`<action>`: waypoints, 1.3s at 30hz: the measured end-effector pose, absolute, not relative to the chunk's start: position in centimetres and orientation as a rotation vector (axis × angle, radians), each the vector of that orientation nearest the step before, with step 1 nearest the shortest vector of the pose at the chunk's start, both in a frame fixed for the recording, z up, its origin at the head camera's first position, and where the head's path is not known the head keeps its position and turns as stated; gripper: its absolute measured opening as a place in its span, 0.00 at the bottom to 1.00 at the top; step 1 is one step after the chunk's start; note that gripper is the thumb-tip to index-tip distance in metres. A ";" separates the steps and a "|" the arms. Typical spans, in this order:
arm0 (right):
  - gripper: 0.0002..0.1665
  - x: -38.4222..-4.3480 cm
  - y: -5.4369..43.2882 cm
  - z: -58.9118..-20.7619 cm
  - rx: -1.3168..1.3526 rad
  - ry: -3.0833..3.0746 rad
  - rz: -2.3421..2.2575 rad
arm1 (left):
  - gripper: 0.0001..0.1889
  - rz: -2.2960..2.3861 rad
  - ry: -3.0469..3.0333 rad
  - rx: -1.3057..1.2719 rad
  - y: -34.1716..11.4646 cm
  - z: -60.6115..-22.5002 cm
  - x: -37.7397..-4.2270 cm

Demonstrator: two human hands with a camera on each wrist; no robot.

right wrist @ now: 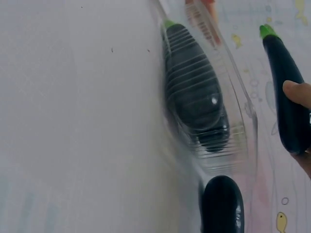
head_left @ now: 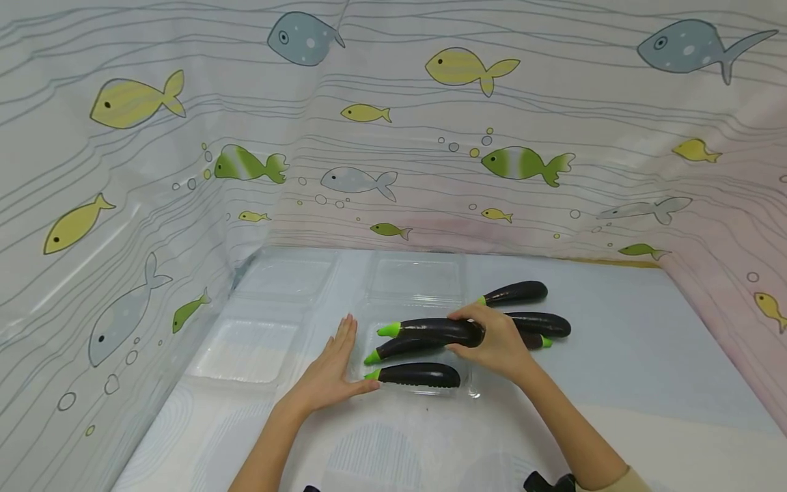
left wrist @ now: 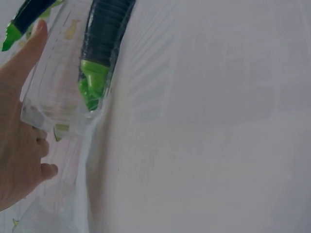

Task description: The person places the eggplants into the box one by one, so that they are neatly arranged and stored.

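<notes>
My right hand point(head_left: 498, 342) grips a dark eggplant point(head_left: 438, 331) with a bright green stem end, holding it above a clear plastic container point(right wrist: 247, 116). Inside that container lie two more eggplants, a near one point(head_left: 421, 374) and a farther one point(head_left: 402, 347) partly covered by the held one. At the container's left side is my left hand point(head_left: 328, 379), its fingers straight and its thumb spread toward the near corner. In the left wrist view the thumb point(left wrist: 36, 41) stretches along the clear wall point(left wrist: 53, 92).
More eggplants lie right of the container: one at the back point(head_left: 519, 292), one nearer point(head_left: 547, 324), and one mostly hidden point(head_left: 533, 340) by my hand. Other clear containers stand at the back point(head_left: 418, 273), back left point(head_left: 283, 273) and left point(head_left: 246, 348). Fish-print sheeting point(head_left: 430, 137) walls the table.
</notes>
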State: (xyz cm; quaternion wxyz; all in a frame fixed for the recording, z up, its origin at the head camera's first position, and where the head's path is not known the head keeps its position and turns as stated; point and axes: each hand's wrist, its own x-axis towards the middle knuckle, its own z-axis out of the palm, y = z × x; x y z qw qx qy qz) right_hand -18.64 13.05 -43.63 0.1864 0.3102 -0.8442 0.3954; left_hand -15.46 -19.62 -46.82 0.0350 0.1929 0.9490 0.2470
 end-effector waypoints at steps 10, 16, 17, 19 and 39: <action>0.29 -18.6 11.2 -45.3 0.925 -2.423 1.144 | 0.64 0.782 2.922 0.614 -19.7 -46.9 -15.4; 0.28 -18.4 10.6 -46.1 0.919 -2.483 1.150 | 0.64 0.792 2.913 0.626 -19.7 -46.9 -15.4; 0.28 -18.4 10.6 -46.1 0.913 -2.498 1.148 | 0.64 0.788 2.911 0.625 -19.7 -47.0 -15.4; 0.28 -18.3 10.7 -46.2 0.897 -2.532 1.136 | 0.64 0.784 2.908 0.625 -19.7 -47.0 -15.4; 0.28 -18.4 9.3 -46.4 0.828 -2.706 0.784 | 0.64 0.771 2.912 0.617 -19.7 -46.9 -15.5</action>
